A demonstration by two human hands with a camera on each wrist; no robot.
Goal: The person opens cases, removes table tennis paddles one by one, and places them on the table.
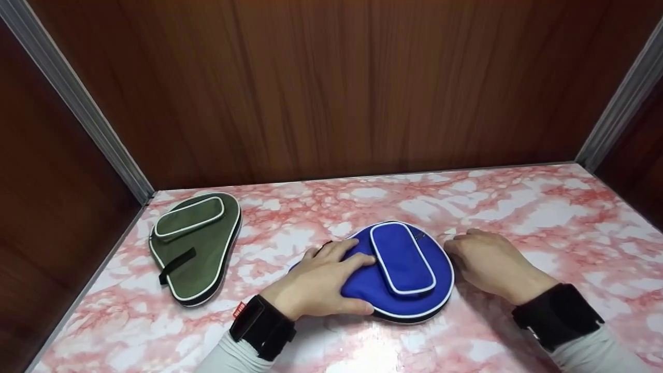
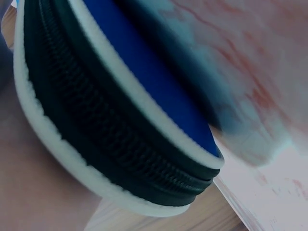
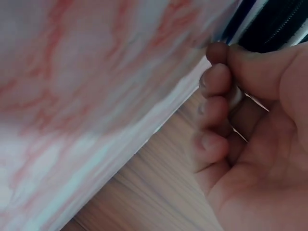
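- Blue paddle case (image 1: 399, 269) lies flat on the pink marble tabletop (image 1: 544, 207), near the front edge and a little right of the middle, with its small outer pocket (image 1: 403, 257) facing up.
- Left hand (image 1: 323, 282) rests on the left part of the case; the fingers are stretched over the blue fabric and the thumb runs along the front rim, so it presses the case and does not clench it.
- Right hand (image 1: 489, 264) is at the right rim of the case, with the fingers curled.
- Only the right wrist view shows these fingers from inside: the thumb and the forefinger (image 3: 219, 53) meet in a pinch just at the black zipper edge (image 3: 274, 24). What they pinch is too small to tell; the other 3 fingers are folded in the palm.
- Only the left wrist view shows the side of the case: a black zipper (image 2: 110, 139) between 2 white piping lines, shut along the visible part.
- Only the head view shows the green paddle case (image 1: 199, 243), which lies well apart at the left, near the brown side wall (image 1: 52, 207).
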